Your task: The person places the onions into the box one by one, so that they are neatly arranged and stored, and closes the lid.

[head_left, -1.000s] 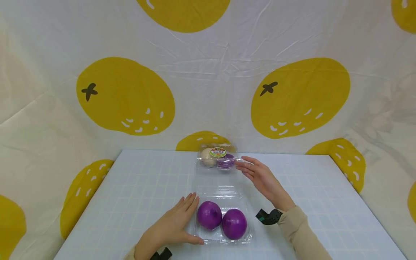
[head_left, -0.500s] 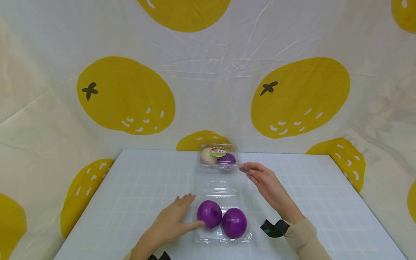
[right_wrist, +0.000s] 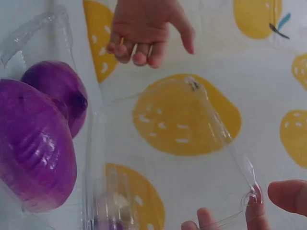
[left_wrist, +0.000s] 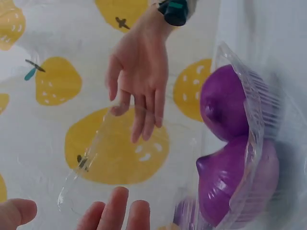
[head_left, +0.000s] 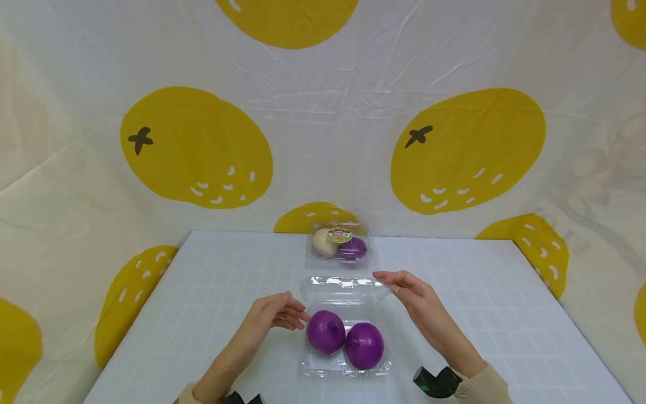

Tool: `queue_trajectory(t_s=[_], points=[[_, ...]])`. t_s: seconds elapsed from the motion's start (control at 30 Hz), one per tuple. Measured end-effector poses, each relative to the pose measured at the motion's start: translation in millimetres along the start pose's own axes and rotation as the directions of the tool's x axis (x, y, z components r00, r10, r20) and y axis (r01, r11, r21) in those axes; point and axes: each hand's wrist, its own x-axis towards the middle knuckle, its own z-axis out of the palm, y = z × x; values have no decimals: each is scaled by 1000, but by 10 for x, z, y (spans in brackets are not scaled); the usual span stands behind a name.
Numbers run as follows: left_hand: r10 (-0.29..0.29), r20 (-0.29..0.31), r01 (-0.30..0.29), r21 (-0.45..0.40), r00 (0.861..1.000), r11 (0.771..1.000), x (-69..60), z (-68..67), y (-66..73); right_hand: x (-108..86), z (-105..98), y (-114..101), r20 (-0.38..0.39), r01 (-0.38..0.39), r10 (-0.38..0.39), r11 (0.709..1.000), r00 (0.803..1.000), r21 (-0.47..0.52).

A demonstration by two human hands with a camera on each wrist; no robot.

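Two purple onions [head_left: 325,332] sit side by side in the base of a clear plastic clamshell box [head_left: 323,370]. Its hinged lid [head_left: 343,283] stands raised at the far side. My right hand [head_left: 416,300] is at the lid's right corner; in the right wrist view its index fingertip [right_wrist: 254,211] touches the lid edge, while the thumb [right_wrist: 290,195] looks apart from it. My left hand [head_left: 264,320] hovers left of the box beside the nearer-left onion, fingers loosely bent and holding nothing. Part of the lid is hard to see because it is transparent.
Behind the open box, a second clear box [head_left: 315,261] with a round label [head_left: 338,235] holds a pale round item [head_left: 323,243] and a purple onion [head_left: 352,248]. A white cloth [head_left: 328,140] printed with yellow fruit hangs beyond the table's [head_left: 242,264] far edge.
The lid has swung up and toward me from lying back flat, with my right hand moving nearer along with it. My left hand has lifted off the box's left edge, and its fingers have bent.
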Motion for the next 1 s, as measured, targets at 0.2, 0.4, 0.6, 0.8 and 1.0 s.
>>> queue_trajectory(t_s=[0.2, 0.4, 0.6, 0.8, 1.0], points=[[-96, 2, 96, -92, 995, 991, 5, 39, 14, -119, 53, 23, -3, -56, 56, 996, 998, -67], [-110, -9, 108, -84, 994, 991, 6, 81, -38, -228, 64, 72, 39, -34, 40, 988, 998, -148], [-123, -4, 123, -68, 992, 990, -35, 94, -127, -319, 74, 112, 57, -26, 33, 993, 998, -118], [-137, 29, 138, -56, 990, 989, -109, 62, -235, -427, 108, 155, 4, -66, 66, 997, 998, -44], [-142, 93, 145, -22, 985, 989, -175, 32, -334, -509, 165, 239, -112, -115, 116, 993, 987, 20]])
